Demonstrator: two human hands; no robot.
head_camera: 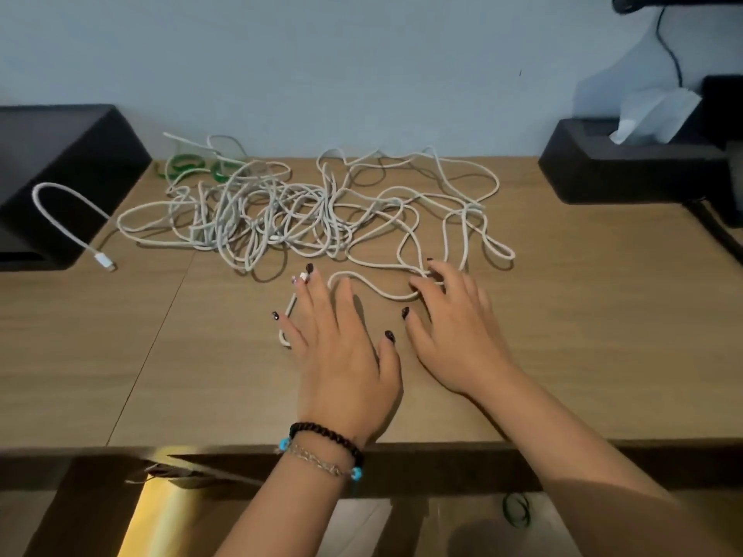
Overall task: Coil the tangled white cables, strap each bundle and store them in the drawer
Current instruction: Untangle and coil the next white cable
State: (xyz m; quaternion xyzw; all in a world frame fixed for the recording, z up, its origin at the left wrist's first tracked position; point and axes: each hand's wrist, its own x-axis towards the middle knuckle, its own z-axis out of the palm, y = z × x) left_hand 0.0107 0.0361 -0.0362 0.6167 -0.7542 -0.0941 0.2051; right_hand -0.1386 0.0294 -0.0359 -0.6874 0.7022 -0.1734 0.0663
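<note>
Cables (281, 211), white and thin, lie in one loose tangle across the back half of the surface (563, 335), densest at its left-middle and thinning into wide open loops toward the right; none is coiled or strapped yet. One strand runs out of the heap toward the front edge, where both hands work it. The left hand (341, 355) lies nearly flat with fingers spread, fingertips pinning what looks like a white plug end of that strand. The right hand (454, 327) has its fingers bent down over a crossing of the same loop, seemingly pinching it, though the grip itself is hidden. The risk is that pulling this strand while it still threads the heap would cinch the loops into knots or drag the whole mass forward. Green straps (185, 164) sit at the back left, partly under the tangle, and could be swept off. A separate short white lead (68, 211) hangs from the black box (60, 174) at the left edge.
</note>
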